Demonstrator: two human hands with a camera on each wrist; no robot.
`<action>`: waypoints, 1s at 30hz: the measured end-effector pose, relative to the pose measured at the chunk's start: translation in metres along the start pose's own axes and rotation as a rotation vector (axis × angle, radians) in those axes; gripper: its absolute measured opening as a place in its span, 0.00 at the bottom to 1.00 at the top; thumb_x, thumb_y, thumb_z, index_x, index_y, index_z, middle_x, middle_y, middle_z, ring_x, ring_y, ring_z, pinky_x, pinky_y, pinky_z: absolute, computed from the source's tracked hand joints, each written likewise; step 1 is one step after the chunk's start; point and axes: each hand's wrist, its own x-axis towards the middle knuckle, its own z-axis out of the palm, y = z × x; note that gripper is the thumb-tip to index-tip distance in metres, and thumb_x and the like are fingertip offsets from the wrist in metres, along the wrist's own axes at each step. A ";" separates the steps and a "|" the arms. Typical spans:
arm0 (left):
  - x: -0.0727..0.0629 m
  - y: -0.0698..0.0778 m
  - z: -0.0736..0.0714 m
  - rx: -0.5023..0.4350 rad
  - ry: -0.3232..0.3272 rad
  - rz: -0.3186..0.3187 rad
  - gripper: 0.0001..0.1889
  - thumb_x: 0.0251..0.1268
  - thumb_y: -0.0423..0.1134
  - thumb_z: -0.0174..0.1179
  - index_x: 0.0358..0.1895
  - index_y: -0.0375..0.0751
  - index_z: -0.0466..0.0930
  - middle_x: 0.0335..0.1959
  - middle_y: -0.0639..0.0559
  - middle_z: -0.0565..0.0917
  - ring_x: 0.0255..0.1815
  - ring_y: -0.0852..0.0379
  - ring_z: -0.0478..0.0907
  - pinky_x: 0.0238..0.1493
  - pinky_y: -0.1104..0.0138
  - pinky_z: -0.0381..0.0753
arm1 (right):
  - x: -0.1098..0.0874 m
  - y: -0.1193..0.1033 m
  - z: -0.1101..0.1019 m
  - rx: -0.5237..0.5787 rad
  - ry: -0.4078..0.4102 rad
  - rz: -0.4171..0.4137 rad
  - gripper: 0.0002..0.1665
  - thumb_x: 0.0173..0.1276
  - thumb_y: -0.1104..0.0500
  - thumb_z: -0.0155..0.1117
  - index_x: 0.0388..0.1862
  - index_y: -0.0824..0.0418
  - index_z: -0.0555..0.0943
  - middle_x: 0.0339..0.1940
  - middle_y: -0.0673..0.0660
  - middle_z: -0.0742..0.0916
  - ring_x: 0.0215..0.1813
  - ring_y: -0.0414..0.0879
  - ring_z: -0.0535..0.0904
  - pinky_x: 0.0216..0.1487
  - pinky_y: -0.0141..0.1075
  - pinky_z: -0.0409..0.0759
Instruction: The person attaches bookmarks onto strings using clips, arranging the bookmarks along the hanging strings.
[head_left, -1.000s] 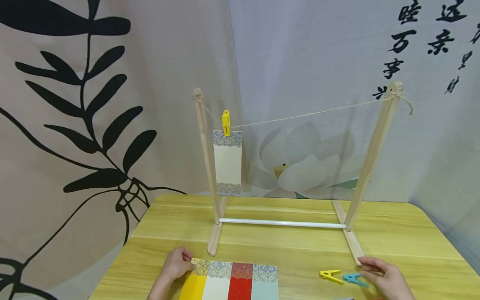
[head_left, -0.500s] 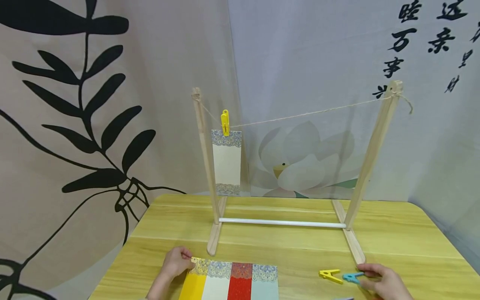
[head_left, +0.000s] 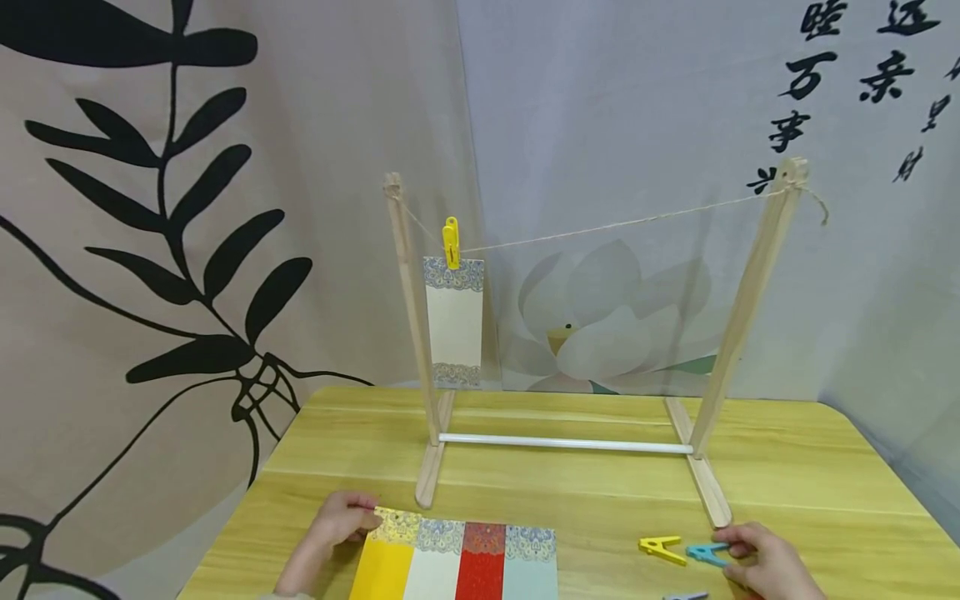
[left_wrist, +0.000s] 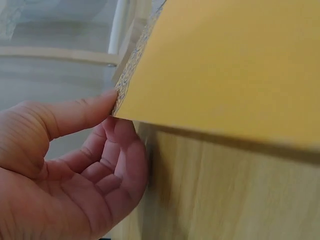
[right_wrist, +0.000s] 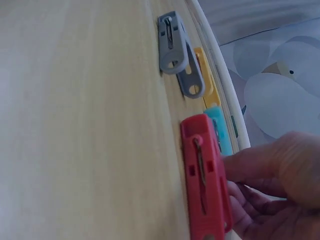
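My left hand [head_left: 339,521] pinches the upper left corner of a yellow card [left_wrist: 225,65] with a lacy patterned band. In the head view this card [head_left: 381,571] lies at the left end of a row with a white card [head_left: 432,575], a red card [head_left: 481,575] and a pale blue card [head_left: 529,575]. My right hand [head_left: 772,565] has thumb and fingers around the handle end of a blue clothespin [head_left: 707,554] on the table. Beside it lies a yellow clothespin [head_left: 662,549]. A red clothespin [right_wrist: 204,175] partly covers the right fingers in the right wrist view.
Behind the cards stands a wooden rack [head_left: 742,333] with a white crossbar [head_left: 562,442] and a string [head_left: 622,223] between its posts. A yellow clothespin [head_left: 451,243] holds a white card [head_left: 454,325] on the string. A grey clothespin [right_wrist: 174,50] lies near the others.
My left hand has shifted slightly left, drawing the yellow card's corner outward and up. The right thumb and fingers have closed in on the blue clothespin's handle end.
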 end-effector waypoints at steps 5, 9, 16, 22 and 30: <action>-0.004 0.001 -0.005 -0.100 0.001 -0.037 0.10 0.48 0.23 0.62 0.36 0.24 0.77 0.25 0.47 0.78 0.23 0.57 0.74 0.25 0.66 0.79 | 0.001 0.001 -0.002 0.030 -0.036 -0.035 0.20 0.46 0.73 0.71 0.42 0.71 0.80 0.33 0.53 0.81 0.31 0.33 0.71 0.31 0.29 0.77; -0.005 0.002 -0.011 -0.143 -0.015 -0.037 0.11 0.50 0.23 0.62 0.38 0.23 0.77 0.27 0.47 0.79 0.24 0.57 0.75 0.27 0.66 0.79 | 0.002 -0.001 -0.004 0.037 -0.056 0.011 0.20 0.48 0.72 0.70 0.43 0.71 0.80 0.33 0.52 0.81 0.31 0.36 0.73 0.31 0.29 0.76; -0.007 0.005 -0.028 -0.190 -0.094 -0.025 0.13 0.53 0.27 0.63 0.41 0.21 0.76 0.30 0.48 0.81 0.29 0.56 0.77 0.33 0.66 0.81 | 0.002 -0.003 -0.007 0.048 -0.087 0.002 0.19 0.52 0.71 0.69 0.45 0.73 0.79 0.35 0.53 0.83 0.31 0.36 0.74 0.31 0.30 0.76; -0.012 0.016 -0.042 -0.286 -0.214 0.002 0.10 0.57 0.31 0.63 0.40 0.27 0.78 0.31 0.51 0.82 0.30 0.58 0.76 0.34 0.69 0.80 | 0.000 -0.007 -0.010 0.073 -0.059 -0.063 0.18 0.54 0.70 0.68 0.44 0.75 0.79 0.34 0.54 0.83 0.31 0.33 0.74 0.33 0.29 0.78; -0.016 0.042 -0.050 -0.357 -0.224 0.045 0.06 0.59 0.32 0.63 0.36 0.34 0.79 0.32 0.52 0.81 0.31 0.59 0.76 0.35 0.71 0.80 | 0.004 -0.021 -0.026 0.070 -0.046 -0.225 0.17 0.55 0.68 0.68 0.43 0.75 0.79 0.32 0.53 0.83 0.31 0.30 0.73 0.32 0.29 0.79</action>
